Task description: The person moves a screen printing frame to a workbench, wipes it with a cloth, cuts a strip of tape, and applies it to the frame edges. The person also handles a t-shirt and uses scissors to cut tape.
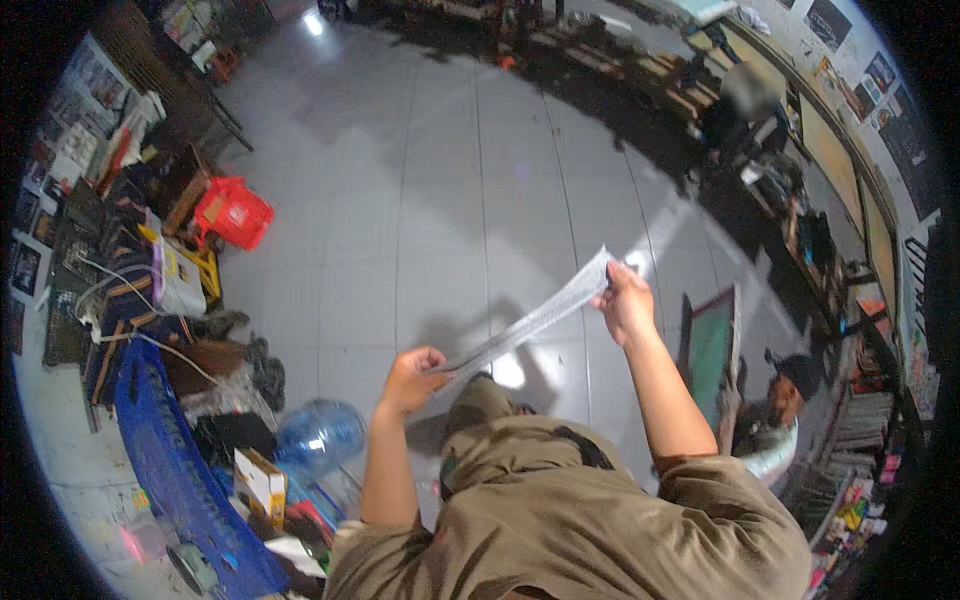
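A long, narrow grey-white strip, perhaps folded cloth or mesh, [535, 322] stretches at a slant between my two hands, above the tiled floor. Its lower left end is pinched by my left hand [410, 383], thumb and fingers closed on it. Farther out and higher, my right hand [628, 303] grips the other end, fingers folded round the edge. The strip looks fairly taut, with its far corner sticking up past my right fingers. What it is made of is too blurred to tell.
A clear blue water jug [322, 436] and an open carton [262, 484] stand at the left, near a blue sheet [180, 470]. Beyond is a red plastic object [235, 212]. A person [785, 400] is close on my right beside a green panel [711, 345]; another [750, 100] is farther off.
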Tool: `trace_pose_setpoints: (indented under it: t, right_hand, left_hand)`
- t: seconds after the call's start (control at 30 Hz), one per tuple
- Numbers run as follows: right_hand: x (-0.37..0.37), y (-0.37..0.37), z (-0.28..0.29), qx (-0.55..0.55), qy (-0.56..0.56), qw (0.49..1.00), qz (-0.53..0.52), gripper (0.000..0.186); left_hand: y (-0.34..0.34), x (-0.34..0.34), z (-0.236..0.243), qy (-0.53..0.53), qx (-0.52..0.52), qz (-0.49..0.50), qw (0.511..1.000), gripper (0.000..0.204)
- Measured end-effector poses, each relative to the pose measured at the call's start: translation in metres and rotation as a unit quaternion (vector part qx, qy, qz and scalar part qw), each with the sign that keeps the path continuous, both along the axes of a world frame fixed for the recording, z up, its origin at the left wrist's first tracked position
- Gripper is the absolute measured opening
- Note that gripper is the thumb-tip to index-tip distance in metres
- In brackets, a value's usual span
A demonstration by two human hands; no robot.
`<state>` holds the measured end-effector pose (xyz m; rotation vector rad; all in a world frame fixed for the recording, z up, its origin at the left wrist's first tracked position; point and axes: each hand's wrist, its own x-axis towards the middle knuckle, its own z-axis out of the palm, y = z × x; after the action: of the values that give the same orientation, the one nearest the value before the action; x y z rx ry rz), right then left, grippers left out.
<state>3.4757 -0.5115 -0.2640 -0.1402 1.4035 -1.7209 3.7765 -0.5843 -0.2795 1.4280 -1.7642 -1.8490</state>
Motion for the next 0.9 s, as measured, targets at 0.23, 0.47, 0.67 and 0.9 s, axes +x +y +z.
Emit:
trace_pose_setpoints:
  t: [0.23,0.47,0.67,0.9]
  right_hand:
    - [-0.032,-0.176,-0.015,-0.035,-0.004,0.997,0.064,0.016]
    - [-0.036,-0.332,-0.012,-0.039,0.183,0.942,0.277,0.023]
    - [-0.095,-0.423,-0.012,-0.169,0.526,0.767,0.325,0.031]
    - [-0.212,-0.548,0.001,-0.132,0.503,0.754,0.401,0.029]
  left_hand:
    - [-0.134,-0.052,-0.028,0.231,0.070,0.219,0.945,0.016]
    - [-0.295,-0.169,-0.024,0.298,0.086,0.249,0.918,0.023]
    - [-0.398,-0.282,-0.001,0.321,0.209,0.307,0.871,0.020]
    - [-0.546,-0.370,-0.046,0.342,0.239,0.188,0.889,0.016]
